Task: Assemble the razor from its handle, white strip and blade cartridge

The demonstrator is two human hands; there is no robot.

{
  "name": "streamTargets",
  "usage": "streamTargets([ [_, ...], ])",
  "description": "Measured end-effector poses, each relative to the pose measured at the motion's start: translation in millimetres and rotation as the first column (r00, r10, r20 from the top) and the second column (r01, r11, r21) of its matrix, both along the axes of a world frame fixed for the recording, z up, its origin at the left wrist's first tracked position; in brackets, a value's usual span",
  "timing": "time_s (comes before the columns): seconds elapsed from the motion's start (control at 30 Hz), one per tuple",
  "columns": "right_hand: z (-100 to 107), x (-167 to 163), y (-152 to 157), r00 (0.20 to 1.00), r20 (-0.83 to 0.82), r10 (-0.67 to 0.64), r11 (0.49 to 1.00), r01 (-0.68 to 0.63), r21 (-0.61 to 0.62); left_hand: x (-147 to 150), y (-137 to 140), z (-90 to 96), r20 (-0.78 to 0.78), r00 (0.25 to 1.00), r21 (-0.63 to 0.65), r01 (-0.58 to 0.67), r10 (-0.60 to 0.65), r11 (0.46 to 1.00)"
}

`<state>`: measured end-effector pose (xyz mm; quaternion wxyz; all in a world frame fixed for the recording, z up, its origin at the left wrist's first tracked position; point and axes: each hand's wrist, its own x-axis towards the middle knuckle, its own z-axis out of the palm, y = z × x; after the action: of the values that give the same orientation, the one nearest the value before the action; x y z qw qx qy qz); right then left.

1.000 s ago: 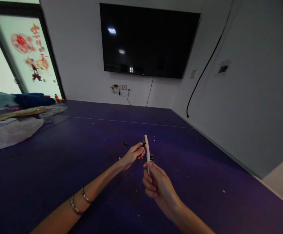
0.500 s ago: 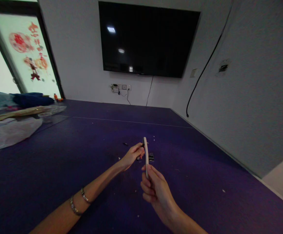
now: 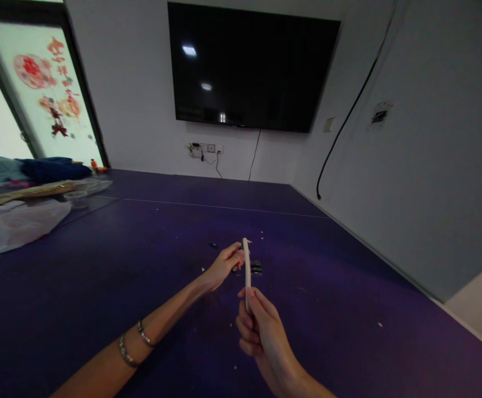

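My right hand (image 3: 263,326) is closed round the lower end of a slim, slightly curved white stick (image 3: 247,265), which points up and away from me. Beyond its upper part, my left hand (image 3: 226,264) is closed on a small dark object (image 3: 234,269); most of it is hidden by the fingers and the stick, so its kind is not clear. Whether that object touches the stick I cannot tell. Just right of the stick, a small black item with a clear part (image 3: 256,267) lies on the purple floor (image 3: 150,265).
White scraps (image 3: 380,324) and a small black piece (image 3: 213,245) lie scattered about the floor. A plastic bag (image 3: 29,224) and blue cloth (image 3: 56,169) are at the left. A television (image 3: 253,66) hangs on the far wall, and a black cable (image 3: 344,121) hangs at the right.
My right hand has shifted slightly left and down, and the white stick's tip has dropped a little. The left hand has hardly moved.
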<state>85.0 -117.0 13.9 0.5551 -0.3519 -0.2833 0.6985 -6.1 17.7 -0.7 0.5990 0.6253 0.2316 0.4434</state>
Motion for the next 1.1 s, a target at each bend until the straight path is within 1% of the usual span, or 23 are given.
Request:
streamTargets([
  [0.17, 1, -1, 4, 0.999, 0.003, -0.034, 0.999, 0.034, 0.035, 1, -1, 0.1, 0.049, 0.999, -0.009, -0.009, 0.009, 1.0],
  [0.37, -4, -6, 4, 1.0, 0.021, -0.003, 1.0, 0.003, -0.001, -1, -1, 1.9, 0.062, 0.998, -0.036, 0.01, -0.008, 0.999],
  [0.53, -1, -6, 6, 0.999, 0.023, -0.044, 0.998, 0.043, 0.05, 0, 0, 0.7, 0.056, 0.998, -0.039, -0.021, 0.024, 0.999],
  [0.7, -2, -4, 6, 0.999, 0.037, -0.026, 1.0, 0.025, 0.017, 1, -3, 2.6, 0.035, 0.999, -0.059, -0.016, 0.019, 0.998],
  [0.87, -1, 0, 9, 0.997, 0.027, -0.068, 0.995, 0.066, 0.07, 1, -3, 0.1, 0.055, 0.998, -0.052, -0.017, 0.02, 0.998],
  [1.03, -11, -4, 7, 0.999, 0.027, -0.044, 0.999, 0.044, 0.025, 1, -2, 0.4, 0.065, 0.998, -0.07, -0.011, 0.016, 0.997],
  [1.1, -11, -5, 6, 0.999, 0.028, -0.046, 0.999, 0.045, 0.022, 0, -2, 0.8, 0.066, 0.998, -0.072, -0.008, 0.013, 0.997],
])
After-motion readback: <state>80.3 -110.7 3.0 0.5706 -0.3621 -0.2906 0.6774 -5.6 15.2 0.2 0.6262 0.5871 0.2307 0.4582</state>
